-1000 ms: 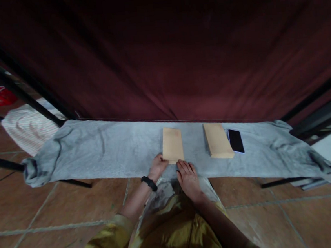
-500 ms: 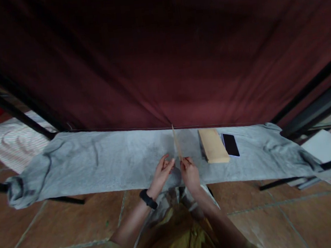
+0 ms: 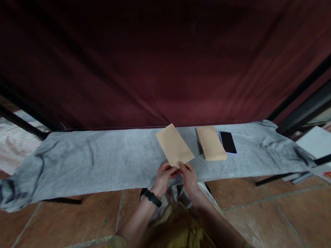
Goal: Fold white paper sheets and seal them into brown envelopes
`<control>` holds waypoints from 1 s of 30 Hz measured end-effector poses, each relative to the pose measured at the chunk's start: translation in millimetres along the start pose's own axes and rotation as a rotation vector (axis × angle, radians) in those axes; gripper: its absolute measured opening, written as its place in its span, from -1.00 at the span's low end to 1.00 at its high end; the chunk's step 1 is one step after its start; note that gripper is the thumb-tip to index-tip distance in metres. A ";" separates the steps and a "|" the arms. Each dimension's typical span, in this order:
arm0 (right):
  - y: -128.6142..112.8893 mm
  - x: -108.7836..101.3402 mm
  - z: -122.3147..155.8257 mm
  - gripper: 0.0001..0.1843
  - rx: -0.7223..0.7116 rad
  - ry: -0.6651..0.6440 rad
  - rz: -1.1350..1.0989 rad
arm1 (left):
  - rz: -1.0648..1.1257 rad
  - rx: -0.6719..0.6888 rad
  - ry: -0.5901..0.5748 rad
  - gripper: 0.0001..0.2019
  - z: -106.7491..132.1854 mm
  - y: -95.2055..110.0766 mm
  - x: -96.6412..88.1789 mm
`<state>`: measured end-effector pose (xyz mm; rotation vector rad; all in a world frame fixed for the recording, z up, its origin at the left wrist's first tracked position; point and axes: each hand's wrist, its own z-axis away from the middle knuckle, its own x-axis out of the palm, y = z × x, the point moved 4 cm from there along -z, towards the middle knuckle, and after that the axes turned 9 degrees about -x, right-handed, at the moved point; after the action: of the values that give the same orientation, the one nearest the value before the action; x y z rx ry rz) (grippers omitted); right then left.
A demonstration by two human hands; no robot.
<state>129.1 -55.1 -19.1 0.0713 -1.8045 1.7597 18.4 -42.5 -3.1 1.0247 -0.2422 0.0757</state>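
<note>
A flat brown paper envelope [image 3: 174, 143] is tilted up over the grey cloth, its broad face showing. My right hand [image 3: 189, 178] pinches its lower edge, thumb on the front. At the lower left corner, my left hand [image 3: 161, 181] has its fingers closed on the same edge, its fingertips partly hidden. A dark band circles my left wrist. Just right of the envelope lies a thick stack of similar brown envelopes [image 3: 211, 143]. Beside that stack, a phone [image 3: 228, 142] with a dark screen lies flat.
The grey cloth [image 3: 121, 156] covers a long narrow surface in front of me. Behind it hangs a dark red fabric [image 3: 160, 73]. Black metal bars [image 3: 311, 81] stand at both sides. Striped cloth [image 3: 10, 140] lies left, and papers [image 3: 321, 145] lie right.
The envelope was edge-on in my right hand alone; it has turned so its broad face shows. My left hand has moved from open beside it to gripping its lower edge.
</note>
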 end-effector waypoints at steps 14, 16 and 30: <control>16.6 -40.2 10.4 -0.66 0.188 -0.202 0.183 | -0.272 -0.027 0.068 -0.79 -35.5 3.5 -35.6; 14.6 -45.9 12.5 -0.61 0.152 -0.231 0.322 | -0.309 -0.033 0.080 -0.84 -38.3 4.3 -38.0; 9.0 -18.9 3.8 -0.53 -0.699 -0.504 1.408 | -0.569 -0.037 0.137 -0.84 -38.4 9.4 -41.8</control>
<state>139.0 -64.5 -35.4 -1.4660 -3.1179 1.7521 -17.5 -2.7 -24.1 1.0147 0.1772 -0.3720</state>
